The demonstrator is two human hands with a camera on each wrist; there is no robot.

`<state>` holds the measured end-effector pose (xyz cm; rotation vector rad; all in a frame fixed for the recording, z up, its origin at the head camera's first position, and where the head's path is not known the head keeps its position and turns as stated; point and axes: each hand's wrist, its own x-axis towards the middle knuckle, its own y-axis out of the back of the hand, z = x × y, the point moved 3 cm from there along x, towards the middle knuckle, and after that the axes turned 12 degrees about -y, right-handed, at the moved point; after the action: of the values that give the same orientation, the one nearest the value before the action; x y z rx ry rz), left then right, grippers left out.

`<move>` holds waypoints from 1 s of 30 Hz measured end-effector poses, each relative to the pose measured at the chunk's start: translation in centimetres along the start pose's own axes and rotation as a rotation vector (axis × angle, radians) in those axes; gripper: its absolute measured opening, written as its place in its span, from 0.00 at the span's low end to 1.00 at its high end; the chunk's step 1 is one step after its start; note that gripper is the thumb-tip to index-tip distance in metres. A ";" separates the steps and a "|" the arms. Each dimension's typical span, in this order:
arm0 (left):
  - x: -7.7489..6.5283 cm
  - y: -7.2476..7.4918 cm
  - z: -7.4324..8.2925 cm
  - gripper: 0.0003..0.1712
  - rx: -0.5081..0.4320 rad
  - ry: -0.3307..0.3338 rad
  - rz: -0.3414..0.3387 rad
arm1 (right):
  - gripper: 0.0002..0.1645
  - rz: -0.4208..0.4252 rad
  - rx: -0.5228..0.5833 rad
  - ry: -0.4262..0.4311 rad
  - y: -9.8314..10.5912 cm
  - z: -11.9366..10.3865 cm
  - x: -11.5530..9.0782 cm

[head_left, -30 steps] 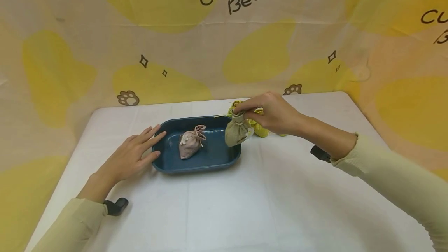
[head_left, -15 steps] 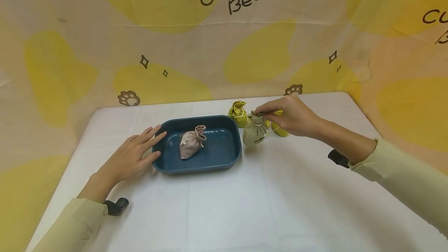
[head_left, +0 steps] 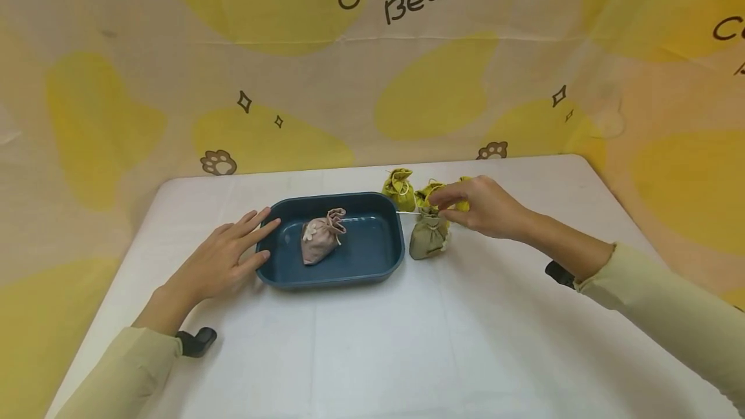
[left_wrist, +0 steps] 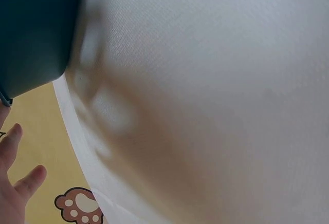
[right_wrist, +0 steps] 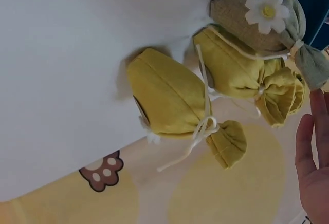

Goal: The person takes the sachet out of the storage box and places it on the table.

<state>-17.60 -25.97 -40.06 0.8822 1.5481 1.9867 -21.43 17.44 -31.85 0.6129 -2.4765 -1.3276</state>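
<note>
My left hand point(head_left: 218, 260) lies with spread fingers against the left rim of a dark blue tray point(head_left: 332, 282). Inside the tray sits a pinkish drawstring pouch point(head_left: 319, 241) with a white flower. Just right of the tray, a grey-green drawstring pouch point(head_left: 429, 238) stands upright on the table; its daisy point(right_wrist: 267, 12) shows in the right wrist view. My right hand point(head_left: 485, 209) is at that pouch's gathered top, thumb and forefinger parted. In the right wrist view its fingers point(right_wrist: 304, 136) are fairly straight, one tip right by the cloth.
Behind the grey-green pouch stand several yellow drawstring pouches, one yellow pouch point(head_left: 398, 190) near the tray's back right corner and another yellow pouch point(right_wrist: 169, 93) partly behind my right hand in the head view. A white-covered table point(head_left: 372, 354) meets a printed yellow cloth backdrop point(head_left: 326, 102).
My right hand has carried the grey-green pouch from above the tray's right end rightward, set it down on the table, and loosened its fingers. The left hand stays at the tray.
</note>
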 end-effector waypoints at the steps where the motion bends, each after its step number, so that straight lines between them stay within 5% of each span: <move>1: 0.0 0.0 0.0 0.35 0.000 0.001 -0.001 | 0.18 0.001 -0.004 -0.005 0.0 0.0 0.1; 13: 0.1 0.2 0.1 0.35 -0.002 -0.003 0.002 | 0.20 0.002 0.073 0.027 -0.4 -1.8 1.6; 30: 0.0 -0.1 0.0 0.35 -0.006 0.001 0.001 | 0.25 -0.096 0.137 0.024 -5.1 -5.4 5.1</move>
<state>-17.59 -25.92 -40.12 0.8800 1.5412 1.9919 -22.41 8.56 -32.96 0.7841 -2.5628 -1.1829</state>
